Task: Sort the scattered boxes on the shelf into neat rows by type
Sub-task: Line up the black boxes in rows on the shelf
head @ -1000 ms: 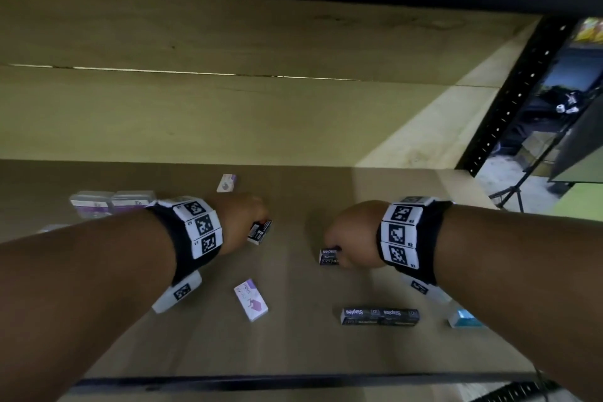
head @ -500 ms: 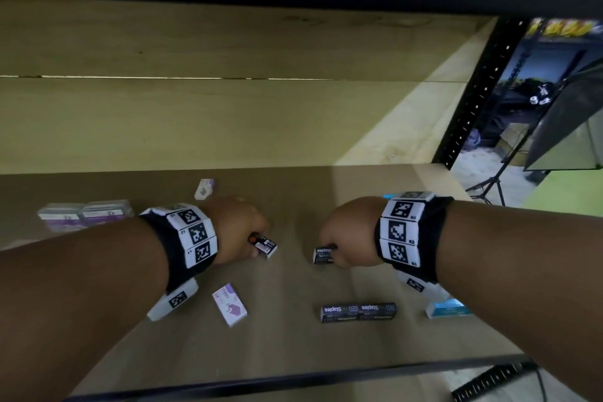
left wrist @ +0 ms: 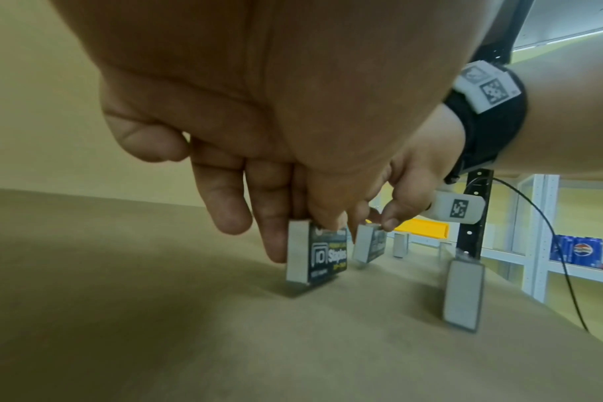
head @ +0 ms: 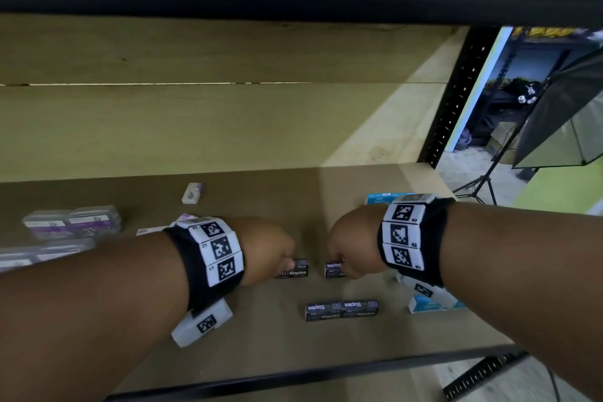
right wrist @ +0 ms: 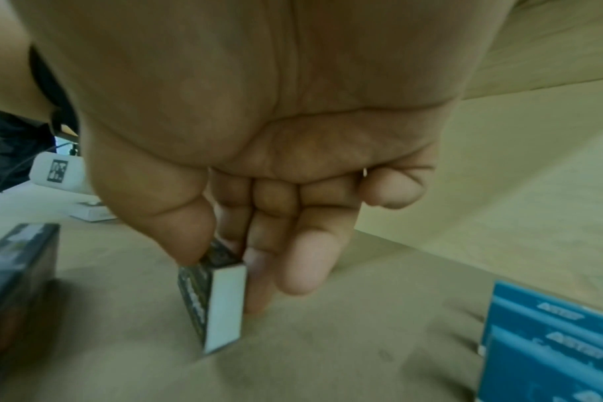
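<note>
From the head view I saw only my knuckles, so it took the wrist views to show the grips: my left hand [left wrist: 258,152] pinched one staple box [left wrist: 319,255] between thumb and fingers, and my right hand [right wrist: 258,163] pinched a second box [right wrist: 214,302] the same way. Both stood on edge on the shelf [head: 261,346], apart, with a gap between them. The left wrist view caught what the head view missed: a yellow bin [left wrist: 420,227] and blue cans [left wrist: 579,250] on racking beyond the shelf. Each held box was small, black and rectangular, with white "Staples" lettering and a plain grey end flap; smooth printed card. A pair of black boxes [head: 342,310] lay end to end nearer the shelf's front edge than my hands. Blue boxes [right wrist: 548,340] sat to the right of that pair, purple-and-white ones [head: 71,222] far to its left. The shelf itself was matte brown board.
</note>
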